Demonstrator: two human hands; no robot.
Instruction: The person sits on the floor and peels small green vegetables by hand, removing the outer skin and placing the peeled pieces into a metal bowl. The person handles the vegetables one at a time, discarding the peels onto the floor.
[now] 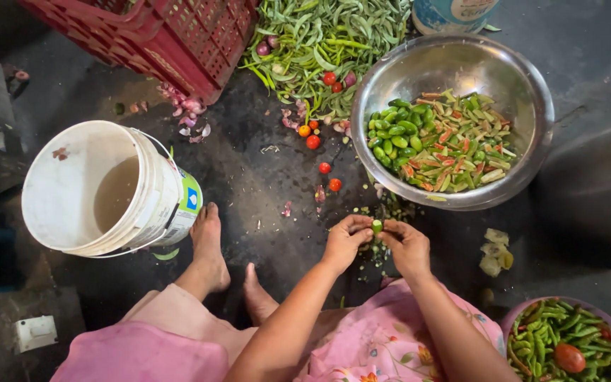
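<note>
I see my left hand (346, 242) and right hand (406, 246) both pinched shut on one small green pod piece (377, 226) below the steel bowl (532, 141).

bean piece (377, 226): bright green
steel bowl (532, 92): shiny silver, holding green and pale pieces streaked with red
bucket (100, 187): white, with a green and blue label
crate (178, 35): red lattice
small tomatoes (312, 141): red and orange
garment (390, 339): pink with a floral print
floor (263, 184): dark grey
plastic bowl (514, 318): purple
</note>
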